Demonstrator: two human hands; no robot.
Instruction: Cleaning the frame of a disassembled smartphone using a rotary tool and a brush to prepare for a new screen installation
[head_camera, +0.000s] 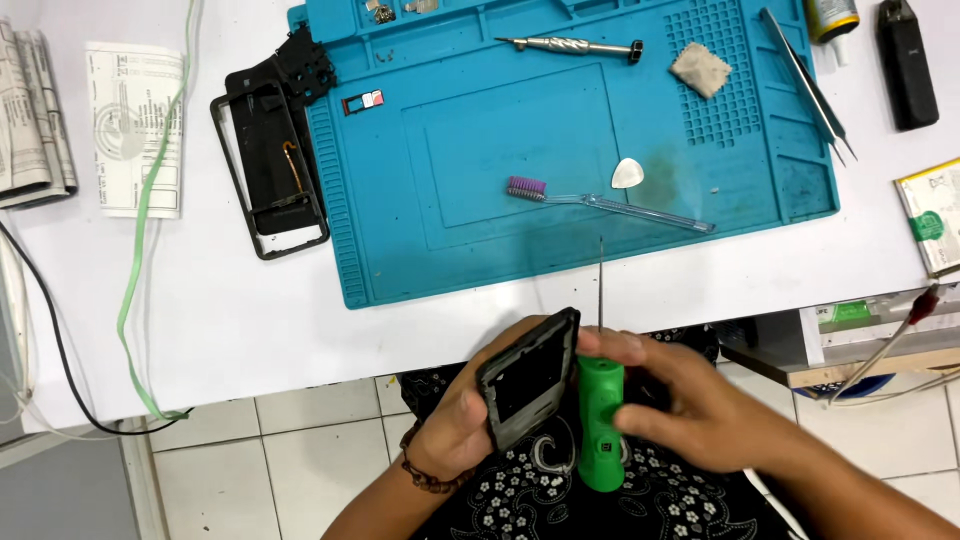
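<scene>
Head view: both hands work over the person's lap, just in front of the white table edge.
Left hand: clenched around a dark phone frame, fingers behind it, thumb side toward the camera.
Phone frame: held on edge, tilted; its long axis runs from lower left to upper right, open inner side facing the camera.
Right hand: wrapped around a green tool, fingertips pressing near its top.
Green tool: just right of the phone frame and touching its side; long axis close to vertical in the picture, thin metal shaft pointing away from the person, toward the table.
Blue mat: lies on the table, well apart from the hands.
On the mat: a clear brush with purple bristles, a white pick, a silver screwdriver, tweezers.
Left of the mat: a black phone cover, long axis running away from the person.
</scene>
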